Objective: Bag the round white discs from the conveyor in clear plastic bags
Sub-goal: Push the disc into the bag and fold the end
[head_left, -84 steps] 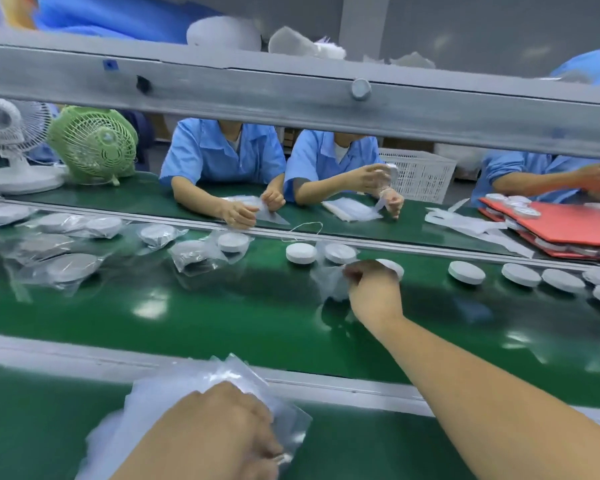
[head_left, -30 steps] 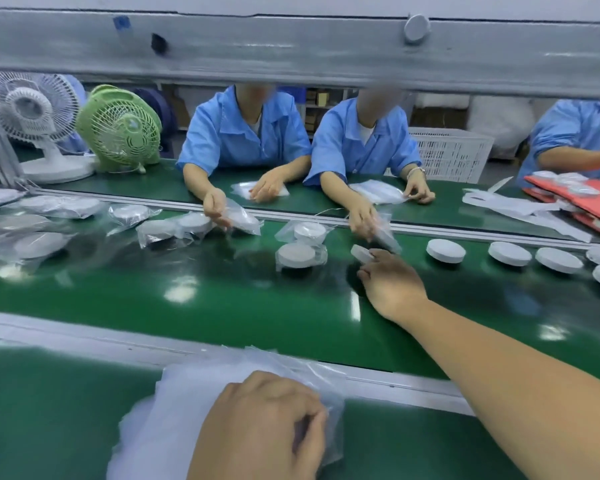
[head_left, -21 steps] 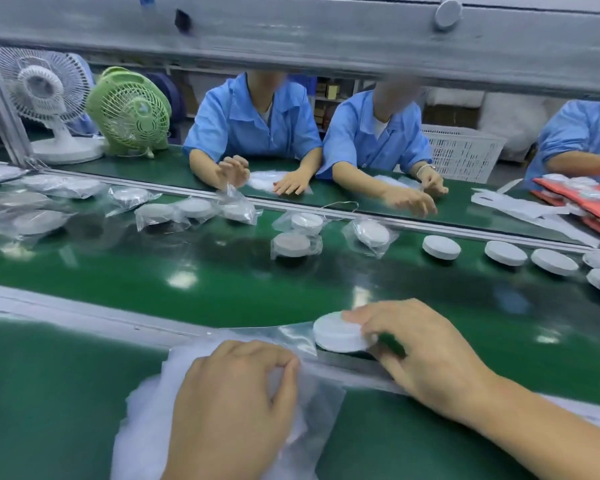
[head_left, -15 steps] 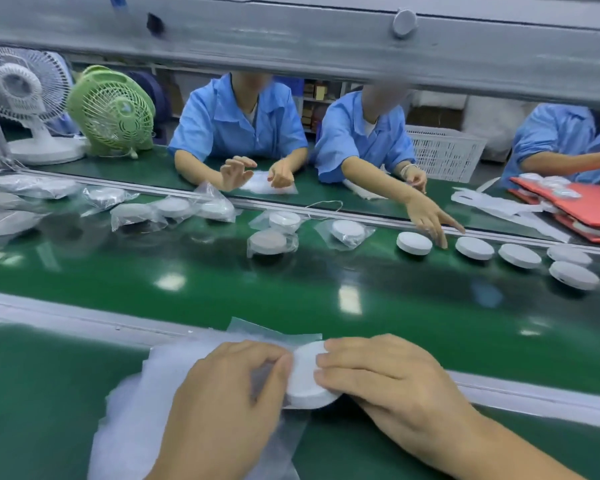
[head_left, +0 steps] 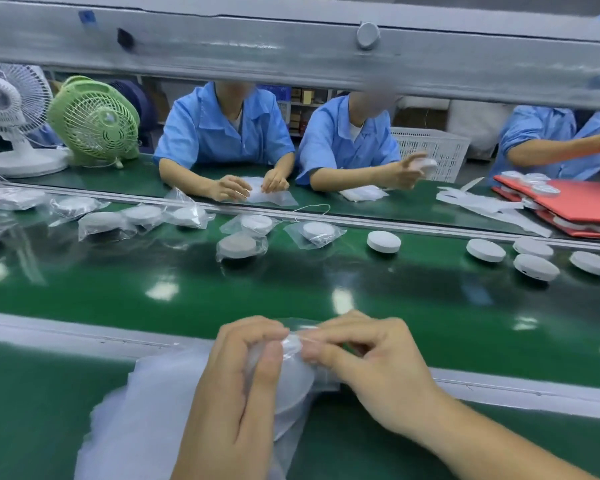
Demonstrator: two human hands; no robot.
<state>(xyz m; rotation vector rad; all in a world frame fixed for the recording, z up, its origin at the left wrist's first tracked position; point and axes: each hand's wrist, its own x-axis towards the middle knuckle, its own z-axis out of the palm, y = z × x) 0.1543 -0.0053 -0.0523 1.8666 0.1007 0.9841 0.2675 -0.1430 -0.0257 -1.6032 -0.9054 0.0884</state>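
White and round, the flat disc (head_left: 291, 389) sat inside the thin clear plastic bag (head_left: 290, 342) that you held at the near edge of the green conveyor belt (head_left: 291, 289). Your left hand (head_left: 236, 386) gripped the bag around the disc, and your right hand (head_left: 371, 365) pinched its mouth. A stack of empty clear bags (head_left: 146, 410) lay beneath, and bare white discs (head_left: 383, 241) lay farther along the belt.
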